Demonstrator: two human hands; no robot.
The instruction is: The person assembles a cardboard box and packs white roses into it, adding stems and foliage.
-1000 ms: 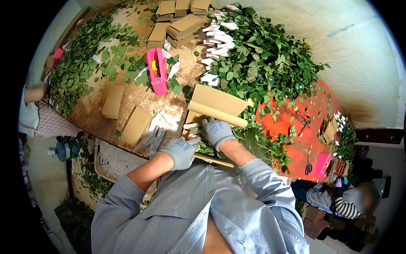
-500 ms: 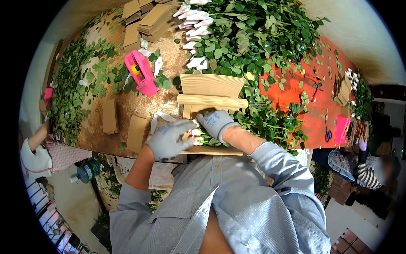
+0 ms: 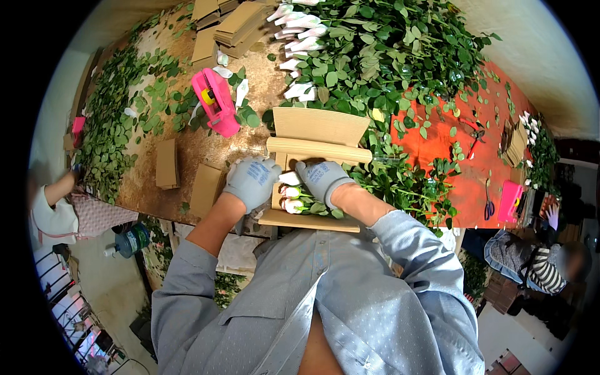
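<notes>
In front of me lies an opened sheet of corrugated cardboard (image 3: 322, 122), with a rolled fold across its middle. Pink-and-white roses (image 3: 292, 205) rest on its near part, heads to the left and leafy stems to the right. My gloved left hand (image 3: 252, 182) is at the cardboard's left edge, fingers curled; what they hold is hidden. A white-sleeved bud (image 3: 290, 179) lies between the hands. My gloved right hand (image 3: 322, 181) is closed over the stem end of this bud, just below the rolled fold.
A pink tape dispenser (image 3: 215, 103) stands beyond my left hand. Cardboard stacks (image 3: 240, 25), loose cardboard pieces (image 3: 167, 164) and a heap of leafy roses (image 3: 381, 53) cover parts of the table. Red-handled pruners (image 3: 476, 134) and scissors (image 3: 489, 201) lie right. Other people work at both sides.
My left hand has moved away from my body, off the rose heads, and its fingers have curled where white sleeves lay. The rose heads now show. My right hand stays nearly in place.
</notes>
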